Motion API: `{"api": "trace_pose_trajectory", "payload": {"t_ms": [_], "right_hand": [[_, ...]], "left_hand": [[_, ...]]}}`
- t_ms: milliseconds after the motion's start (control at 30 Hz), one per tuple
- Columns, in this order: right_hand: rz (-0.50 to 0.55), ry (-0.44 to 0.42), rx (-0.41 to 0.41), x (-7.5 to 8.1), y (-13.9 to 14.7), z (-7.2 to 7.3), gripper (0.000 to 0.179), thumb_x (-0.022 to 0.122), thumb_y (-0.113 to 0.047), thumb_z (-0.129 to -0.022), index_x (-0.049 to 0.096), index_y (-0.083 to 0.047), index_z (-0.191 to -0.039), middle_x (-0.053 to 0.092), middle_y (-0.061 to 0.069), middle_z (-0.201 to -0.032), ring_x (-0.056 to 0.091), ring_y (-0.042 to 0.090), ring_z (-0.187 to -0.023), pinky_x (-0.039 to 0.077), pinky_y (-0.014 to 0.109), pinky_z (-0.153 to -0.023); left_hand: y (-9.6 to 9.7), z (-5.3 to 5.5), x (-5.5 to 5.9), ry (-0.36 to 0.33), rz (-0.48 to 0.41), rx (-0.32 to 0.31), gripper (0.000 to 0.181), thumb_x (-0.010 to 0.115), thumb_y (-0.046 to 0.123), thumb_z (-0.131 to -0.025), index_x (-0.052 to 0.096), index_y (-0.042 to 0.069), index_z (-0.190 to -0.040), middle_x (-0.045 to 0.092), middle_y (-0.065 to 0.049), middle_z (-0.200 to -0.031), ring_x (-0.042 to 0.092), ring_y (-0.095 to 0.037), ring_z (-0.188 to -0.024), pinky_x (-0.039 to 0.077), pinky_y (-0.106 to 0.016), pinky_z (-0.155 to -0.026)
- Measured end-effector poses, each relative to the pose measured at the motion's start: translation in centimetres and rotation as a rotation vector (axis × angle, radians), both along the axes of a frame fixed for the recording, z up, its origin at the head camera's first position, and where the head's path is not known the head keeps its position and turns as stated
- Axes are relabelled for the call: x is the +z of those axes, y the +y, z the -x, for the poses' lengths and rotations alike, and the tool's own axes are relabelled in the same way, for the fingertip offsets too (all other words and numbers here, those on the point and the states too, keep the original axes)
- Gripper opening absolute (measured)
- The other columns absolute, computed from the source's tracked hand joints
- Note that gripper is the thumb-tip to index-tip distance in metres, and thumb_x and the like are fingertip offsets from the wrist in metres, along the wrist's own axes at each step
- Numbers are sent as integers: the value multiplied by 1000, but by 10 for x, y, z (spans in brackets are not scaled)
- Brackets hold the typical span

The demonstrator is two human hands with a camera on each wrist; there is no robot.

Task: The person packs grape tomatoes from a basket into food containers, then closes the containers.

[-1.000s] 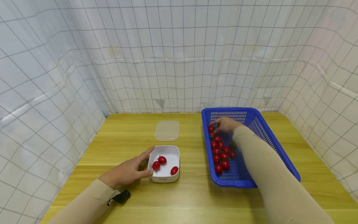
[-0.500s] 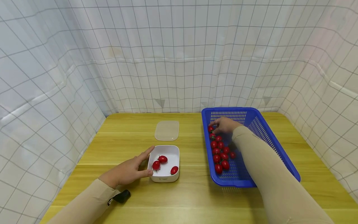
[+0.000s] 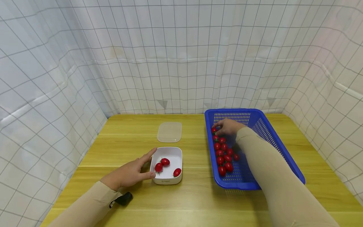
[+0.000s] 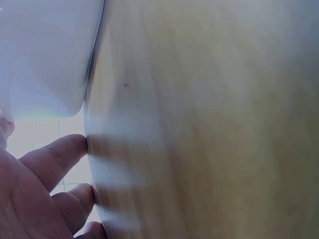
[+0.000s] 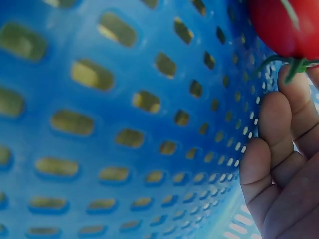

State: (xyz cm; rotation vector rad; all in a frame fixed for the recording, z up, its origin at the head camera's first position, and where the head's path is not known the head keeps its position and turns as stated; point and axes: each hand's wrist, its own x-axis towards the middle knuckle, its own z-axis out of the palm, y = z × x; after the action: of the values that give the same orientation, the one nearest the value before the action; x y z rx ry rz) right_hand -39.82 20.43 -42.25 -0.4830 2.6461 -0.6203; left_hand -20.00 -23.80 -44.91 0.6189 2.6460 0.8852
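In the head view, my left hand [image 3: 129, 173] rests against the left side of a white square box [image 3: 180, 167], thumb and index finger spread to its corners. Inside lie a pair of red cherry tomatoes [image 3: 162, 165] and a single tomato [image 3: 177, 172]. My right hand [image 3: 229, 127] is down in the blue basket [image 3: 216, 181], with a cherry tomato [image 3: 214, 130] between index finger and thumb at the far left corner. The right wrist view shows a green-stemmed tomato [image 5: 291, 27] at the fingertips; the thumb is hidden there.
Several more cherry tomatoes [image 3: 224, 157] line the basket's left side. A translucent lid [image 3: 169, 132] lies behind the white box on the wooden table [image 3: 195, 201]. White grid-patterned curtains [image 3: 181, 63] enclose the table's back and sides.
One tomato beside my right hand has rolled slightly to the right and back. A tomato in the white box has shifted a little. Both hands have stayed nearly still.
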Motion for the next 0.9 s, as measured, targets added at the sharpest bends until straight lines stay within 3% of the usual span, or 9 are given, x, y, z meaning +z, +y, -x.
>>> {"api": "trace_pose_trajectory", "payload": {"t_ms": [233,500,700,900], "right_hand": [[-3,18,24,7,3,5,48,78,-26,-94,69,-13,-140,66,17,-143,55,42,-139,39,61,-120],[-2,23,35,26,3,-2,51,77,-28,-96,66,-15,-144,64,17,-145,55,41,-140,39,61,-120],[35,56,52,44,2,-10,50,76,-27,-96,65,-14,-144,72,16,-127,69,32,-114,57,49,-98],[74,80,54,62,-2,-19,48,77,-27,-97,66,-16,-142,75,11,-117,69,25,-103,58,43,-90]], "left_hand": [[0,0,-1,7,2,-2,98,69,55,-98,12,23,-171,47,-14,-163,40,-41,-153,33,-66,-122],[0,-1,-1,5,7,3,99,68,57,-98,11,24,-171,46,-14,-164,40,-42,-154,32,-67,-122],[0,-1,-1,6,11,1,99,68,57,-98,10,24,-171,48,-15,-162,41,-42,-153,33,-68,-122],[0,1,-1,0,10,0,99,68,57,-98,10,24,-171,47,-14,-164,39,-42,-154,32,-67,-123]]}}
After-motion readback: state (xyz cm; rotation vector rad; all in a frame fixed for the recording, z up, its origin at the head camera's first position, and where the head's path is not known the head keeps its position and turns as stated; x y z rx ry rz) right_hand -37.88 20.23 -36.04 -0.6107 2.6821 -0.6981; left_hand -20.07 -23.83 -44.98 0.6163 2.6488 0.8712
